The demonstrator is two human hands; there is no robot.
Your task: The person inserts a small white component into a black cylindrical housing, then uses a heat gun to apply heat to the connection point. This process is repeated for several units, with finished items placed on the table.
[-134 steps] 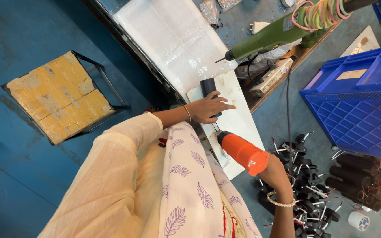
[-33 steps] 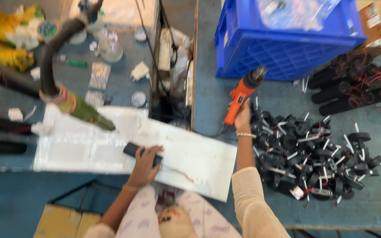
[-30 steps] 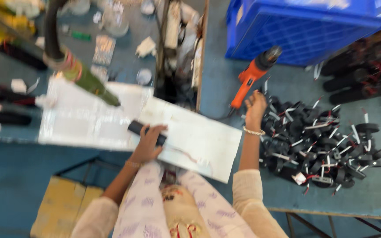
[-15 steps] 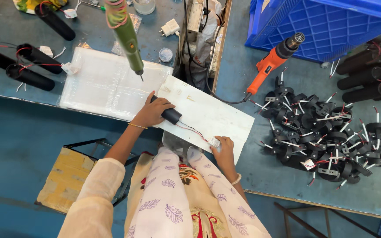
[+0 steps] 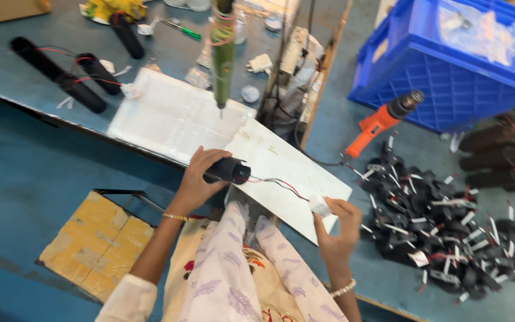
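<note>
Head view: left hand fingers clamped on black tube; right hand pinching white plug on its wires; big pile waiting, unprocessed

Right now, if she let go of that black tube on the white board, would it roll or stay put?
The black tube looks round and smooth, so it would probably roll on the flat white board. The thin red and black wires sag between her left hand and right hand, so they seem floppy and might only tug it lightly. It looks rigid, not squashed by her grip.
</note>
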